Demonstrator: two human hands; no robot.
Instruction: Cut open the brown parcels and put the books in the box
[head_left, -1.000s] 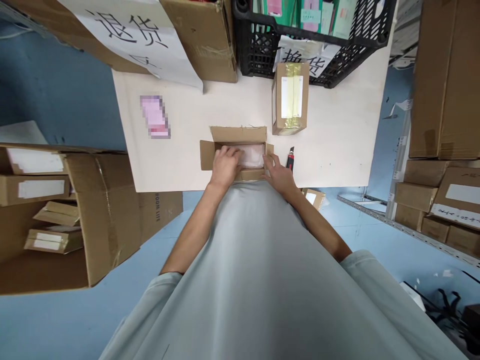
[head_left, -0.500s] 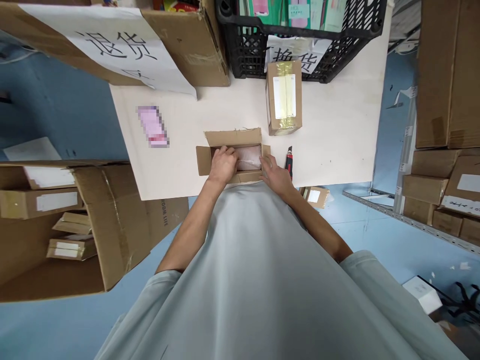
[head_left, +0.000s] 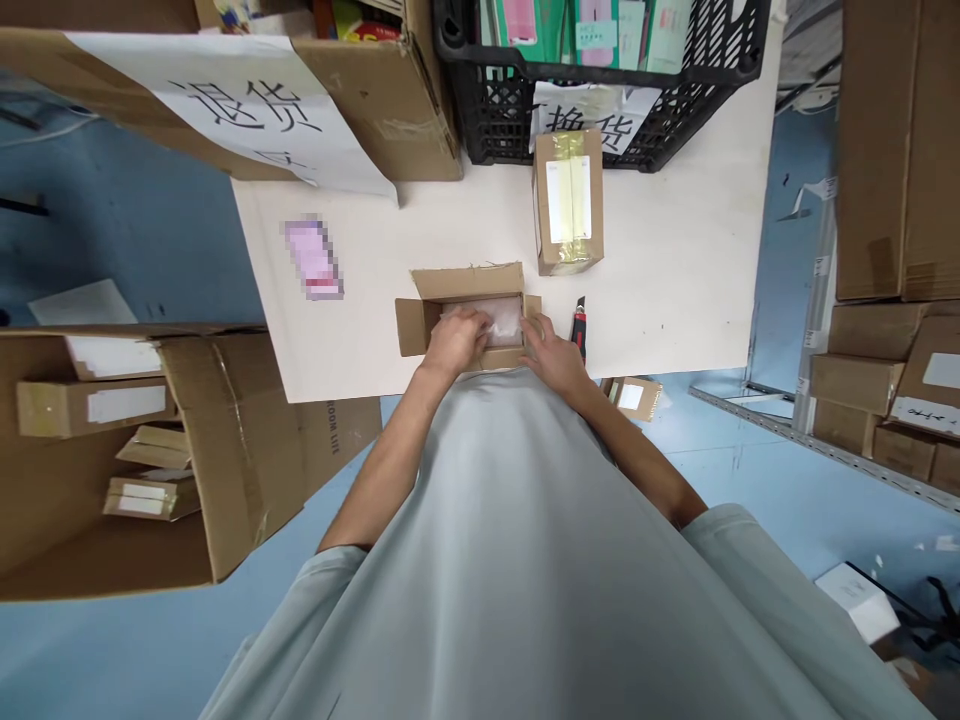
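A small cardboard box (head_left: 466, 285) stands with its flaps raised at the table's near edge, in front of my body. Inside lies a pale pink, filmy packet (head_left: 504, 318), perhaps plastic wrapping. My left hand (head_left: 457, 340) reaches over the near side into the box, its fingers curled together on the packet's left part; the fingertips are partly hidden. At the box's right end my right hand (head_left: 553, 355) holds the wall and short flap between its fingers. A red and black utility knife (head_left: 579, 328) lies just right of that hand, blade pointing away.
Behind stands a taped carton (head_left: 568, 200) against a black crate (head_left: 495, 120) of green packages. A large paper-labelled carton (head_left: 375, 110) is at back left. A blurred pink item (head_left: 313, 260) lies on the table's left. Below left, an open carton (head_left: 225, 450) holds small boxes.
My left hand has moved slightly right inside the box, and the packet looks more crumpled beside its fingers. My right hand stays at the box's right end. The view has shifted slightly.
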